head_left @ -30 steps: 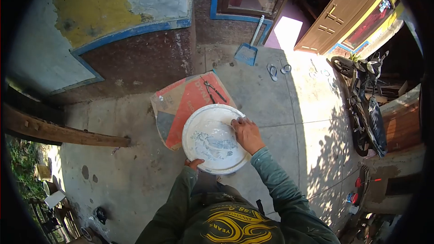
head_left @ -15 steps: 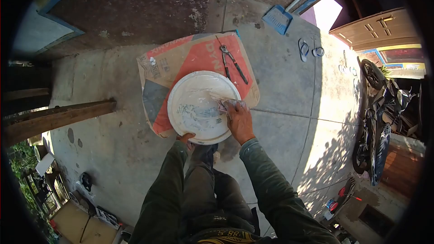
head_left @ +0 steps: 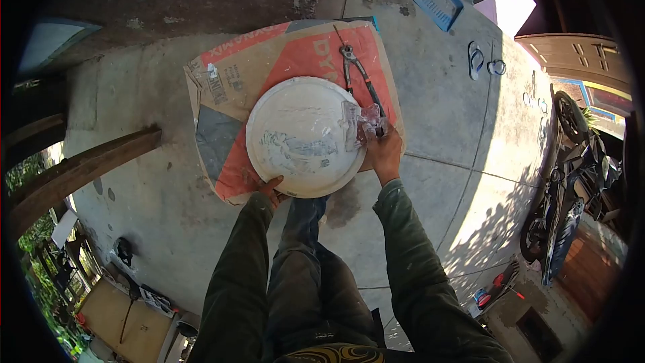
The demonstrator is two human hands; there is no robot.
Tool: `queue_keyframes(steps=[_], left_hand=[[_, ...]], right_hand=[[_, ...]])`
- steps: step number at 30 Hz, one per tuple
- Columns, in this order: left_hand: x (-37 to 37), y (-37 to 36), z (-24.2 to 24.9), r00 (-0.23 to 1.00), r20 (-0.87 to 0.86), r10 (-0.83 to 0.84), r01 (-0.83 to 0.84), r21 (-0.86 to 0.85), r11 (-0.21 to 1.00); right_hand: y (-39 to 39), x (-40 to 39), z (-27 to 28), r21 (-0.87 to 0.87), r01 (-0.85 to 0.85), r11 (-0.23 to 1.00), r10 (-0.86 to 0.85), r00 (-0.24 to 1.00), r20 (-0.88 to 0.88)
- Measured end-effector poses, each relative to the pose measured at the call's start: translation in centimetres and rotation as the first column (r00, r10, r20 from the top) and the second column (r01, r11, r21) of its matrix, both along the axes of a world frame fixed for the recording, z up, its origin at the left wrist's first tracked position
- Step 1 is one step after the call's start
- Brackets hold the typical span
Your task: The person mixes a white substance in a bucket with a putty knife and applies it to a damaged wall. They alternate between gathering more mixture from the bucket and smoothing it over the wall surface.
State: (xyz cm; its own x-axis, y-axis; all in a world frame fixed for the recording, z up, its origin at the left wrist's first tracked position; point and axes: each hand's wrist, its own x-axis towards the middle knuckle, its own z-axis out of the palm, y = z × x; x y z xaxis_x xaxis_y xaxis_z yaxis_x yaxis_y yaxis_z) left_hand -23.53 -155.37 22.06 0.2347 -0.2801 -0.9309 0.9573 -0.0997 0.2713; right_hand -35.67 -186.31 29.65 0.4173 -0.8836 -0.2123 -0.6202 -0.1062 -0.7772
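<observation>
A round white bucket lid (head_left: pixel 302 117), smeared with dried white and grey-green patches, is in front of me over a paper sack. Whether a bucket sits beneath it is hidden. My left hand (head_left: pixel 271 190) grips its near-left rim, thumb on top and fingers underneath. At the right edge my right hand (head_left: pixel 386 154) is closed on a crumpled piece of clear plastic (head_left: pixel 356 123), which lies partly over the lid's surface. Pincers (head_left: pixel 361 75) with dark handles lie on the sack just beyond, their handle ends close to my right hand.
The printed paper sack (head_left: pixel 215 121) lies flat on the concrete floor (head_left: pixel 437 128). A blue dustpan (head_left: pixel 440 7) and flip-flops (head_left: pixel 476 60) are at the upper right. A motorcycle (head_left: pixel 561 188) stands far right. A wooden post (head_left: pixel 87 165) juts in from the left.
My right hand has moved right, to the lid's edge, and the clear plastic now shows more plainly. My left hand still grips the rim. The whole view has shifted slightly.
</observation>
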Motion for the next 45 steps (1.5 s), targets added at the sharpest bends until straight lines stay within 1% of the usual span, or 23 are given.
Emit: queue_keyframes(steps=[2, 4, 6, 7, 9, 10, 12, 14, 16, 18, 20, 21, 23, 24, 25, 26, 27, 29, 33, 35, 38, 41, 45], left_hand=[[-0.1, 0.1, 0.6, 0.999, 0.033, -0.037, 0.035, 0.037, 0.999], [-0.4, -0.3, 1.6, 0.995, 0.065, -0.077, 0.073, 0.072, 0.995], [-0.8, -0.4, 2.3, 0.980, 0.041, -0.194, 0.180, 0.227, 0.957], [-0.7, 0.0, 2.2, 0.980, 0.044, -0.194, 0.179, 0.225, 0.958], [0.1, 1.4, 1.8, 0.932, -0.045, -0.360, 0.353, 0.344, 0.870], [0.6, 1.7, 2.7, 0.932, -0.041, -0.360, 0.351, 0.343, 0.871], [1.9, 2.8, 4.1, 0.941, 0.173, -0.290, 0.172, 0.495, 0.852], [5.0, 6.6, 2.2, 0.877, 0.360, -0.317, 0.022, 0.630, 0.777], [8.6, 11.6, -0.8, 0.548, 0.683, -0.483, -0.149, 0.647, 0.747], [12.9, 11.1, -1.3, 0.502, 0.792, -0.346, -0.290, 0.532, 0.796], [17.2, 10.7, -4.4, 0.633, 0.760, -0.149, -0.315, 0.428, 0.847], [18.5, 9.6, -4.7, 0.633, 0.759, -0.151, -0.316, 0.432, 0.845], [21.2, 7.3, -4.9, 0.785, 0.598, -0.161, -0.211, 0.503, 0.838], [22.8, 7.3, -6.0, 0.786, 0.597, -0.159, -0.213, 0.504, 0.837], [24.8, 8.0, -7.6, 0.837, 0.483, -0.259, -0.068, 0.560, 0.826], [25.9, 8.5, -9.0, 0.863, 0.360, -0.354, 0.081, 0.593, 0.801], [25.3, 7.2, -8.2, 0.868, 0.353, -0.349, 0.081, 0.593, 0.801], [23.8, 3.7, -4.8, 0.939, 0.293, -0.181, 0.022, 0.473, 0.881], [24.3, 4.4, -4.9, 0.958, 0.226, -0.175, 0.070, 0.408, 0.910], [23.0, 2.8, -2.7, 0.962, 0.267, -0.054, -0.018, 0.261, 0.965], [22.0, 1.5, -1.3, 0.951, 0.307, 0.033, -0.110, 0.239, 0.965], [23.4, 4.4, -5.0, 0.962, 0.270, -0.040, -0.063, 0.363, 0.930], [22.6, 4.7, -5.0, 0.954, 0.297, -0.025, -0.088, 0.361, 0.928]], right_hand=[[-0.3, -0.3, -0.4, 0.000, 0.011, 1.000, -0.011, 1.000, -0.007], [-0.5, -0.7, -0.6, -0.068, -0.070, 0.995, 0.059, 0.986, -0.157], [-0.6, -0.9, -0.9, -0.078, -0.094, 0.992, 0.077, 0.977, -0.200], [-0.7, -1.0, -0.9, -0.080, -0.118, 0.990, 0.095, 0.964, -0.248], [-1.2, -1.3, -0.2, -0.040, -0.107, 0.993, 0.096, 0.972, -0.214], [-1.5, -1.5, 0.2, 0.003, -0.096, 0.995, 0.095, 0.979, -0.183], [-2.0, -2.3, 0.4, 0.000, -0.098, 0.995, 0.097, 0.985, -0.139], [-3.5, -2.7, 1.0, 0.000, -0.099, 0.995, 0.099, 0.990, -0.105], [-5.1, -2.8, 2.3, 0.011, 0.010, 1.000, -0.008, 0.995, -0.097], [-7.1, -3.8, 0.1, -0.061, 0.016, 0.998, -0.023, 0.993, -0.114], [-8.8, -3.6, -2.3, -0.101, 0.054, 0.993, -0.061, 0.996, -0.064], [-9.4, -3.1, -2.7, 0.021, 0.054, 0.998, -0.053, 0.997, -0.063], [-10.4, -2.7, -5.0, 0.129, 0.031, 0.991, -0.028, 0.999, -0.027], [-10.8, -2.5, -5.9, 0.228, 0.007, 0.974, -0.009, 1.000, 0.011], [-11.0, -2.1, -6.0, 0.229, 0.004, 0.973, -0.006, 1.000, 0.008], [-11.0, -1.6, -6.1, 0.338, -0.007, 0.941, -0.002, 1.000, 0.028], [-11.4, -1.4, -6.0, 0.446, -0.019, 0.895, 0.000, 0.999, 0.042], [-11.8, -1.6, -6.3, 0.487, -0.027, 0.873, -0.009, 0.997, 0.072], [-11.7, -1.1, -6.5, 0.654, 0.003, 0.756, -0.147, 0.975, 0.166], [-11.7, -0.9, -6.3, 0.677, 0.017, 0.736, -0.188, 0.966, 0.179], [-11.7, -1.2, -7.1, 0.708, 0.047, 0.705, -0.262, 0.945, 0.198], [-11.3, -1.3, -7.9, 0.716, 0.067, 0.695, -0.303, 0.930, 0.207], [-11.6, -2.1, -8.6, 0.719, 0.027, 0.694, -0.284, 0.929, 0.239]])
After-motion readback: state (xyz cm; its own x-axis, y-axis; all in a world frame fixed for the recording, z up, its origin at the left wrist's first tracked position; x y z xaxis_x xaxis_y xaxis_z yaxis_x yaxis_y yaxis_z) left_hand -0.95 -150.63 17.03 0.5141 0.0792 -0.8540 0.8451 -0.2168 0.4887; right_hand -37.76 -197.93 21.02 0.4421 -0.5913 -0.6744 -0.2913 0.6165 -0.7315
